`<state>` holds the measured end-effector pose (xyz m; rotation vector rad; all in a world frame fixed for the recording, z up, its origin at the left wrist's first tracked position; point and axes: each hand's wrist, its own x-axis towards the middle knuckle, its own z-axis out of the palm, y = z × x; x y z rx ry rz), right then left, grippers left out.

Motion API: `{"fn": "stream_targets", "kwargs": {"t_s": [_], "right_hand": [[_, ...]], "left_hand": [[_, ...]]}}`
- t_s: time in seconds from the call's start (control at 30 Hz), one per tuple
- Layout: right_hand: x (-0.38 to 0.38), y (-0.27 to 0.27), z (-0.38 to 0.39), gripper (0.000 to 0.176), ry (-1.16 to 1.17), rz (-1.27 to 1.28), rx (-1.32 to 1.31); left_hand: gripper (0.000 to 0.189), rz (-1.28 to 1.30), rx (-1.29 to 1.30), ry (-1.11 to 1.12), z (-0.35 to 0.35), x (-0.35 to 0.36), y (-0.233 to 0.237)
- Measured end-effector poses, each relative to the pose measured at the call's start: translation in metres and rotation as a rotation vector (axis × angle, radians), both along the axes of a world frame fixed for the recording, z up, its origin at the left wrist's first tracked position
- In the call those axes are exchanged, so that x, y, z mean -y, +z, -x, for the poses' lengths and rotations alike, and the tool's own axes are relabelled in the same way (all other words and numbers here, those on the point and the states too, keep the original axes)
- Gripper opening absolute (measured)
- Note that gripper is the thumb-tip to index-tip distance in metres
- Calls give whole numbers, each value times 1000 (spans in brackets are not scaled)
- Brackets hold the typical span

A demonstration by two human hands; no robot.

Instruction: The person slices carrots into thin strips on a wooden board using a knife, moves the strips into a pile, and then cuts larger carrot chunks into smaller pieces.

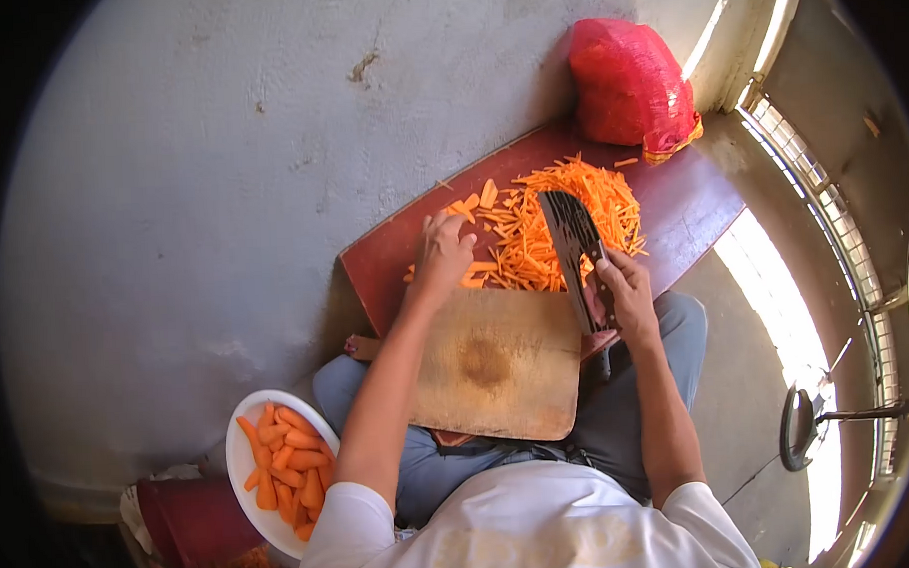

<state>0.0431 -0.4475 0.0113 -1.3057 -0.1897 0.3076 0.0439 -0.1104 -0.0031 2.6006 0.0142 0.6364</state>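
Right hand [627, 290] closed firmly around a broad-bladed knife [571, 245], a person in a white T-shirt [543, 526] holds the dark, streaked blade at a slant along the right side of a mound of shredded carrot [562, 220]. The left hand [445, 252], thumb and fingers apart and loosely bent, hovers at the mound's left, beside flat carrot slices [462, 210].

The cut carrot, vivid orange and in thin, straight strips, lies heaped at the middle of a low red table [383, 256], its strips crossing at all angles; the slices to the left are broader and flatter. A few strays lie toward the far edge, near the wall [220, 172].

Below the heap, a pale wooden cutting board [517, 362] with rounded near corners and a dark brown stain at its centre overlaps the table's near edge and reaches back over the person's lap. Its face is bare, giving open room between the forearms. Red surface also shows bare at the table's left corner and along its right end, beyond the knife.

A bulging red mesh bag [628, 83] sits at the far right, close to the wall. Off the table, to the person's left, an oval white bowl [243, 472] holds whole peeled carrots [285, 460], just beside the left arm, with a dark red container [193, 523] near its outer side.
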Motion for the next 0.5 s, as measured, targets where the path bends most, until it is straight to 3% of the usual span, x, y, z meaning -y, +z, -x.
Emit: {"fn": "stream_targets", "kwargs": {"t_s": [0.07, 0.17, 0.4, 0.5], "right_hand": [[2, -4, -4, 30, 33, 4, 44], [4, 4, 2, 31, 56, 31, 17], [-2, 4, 5, 29, 84, 62, 47], [-1, 9, 7, 28, 106, 79, 18]], "left_hand": [[45, -64, -186, 80, -31, -8, 8], [60, -110, -363, 157, -72, -35, -24], [65, -190, -391, 208, -93, -6, -17], [51, -177, -439, 219, -103, 15, -16]]}}
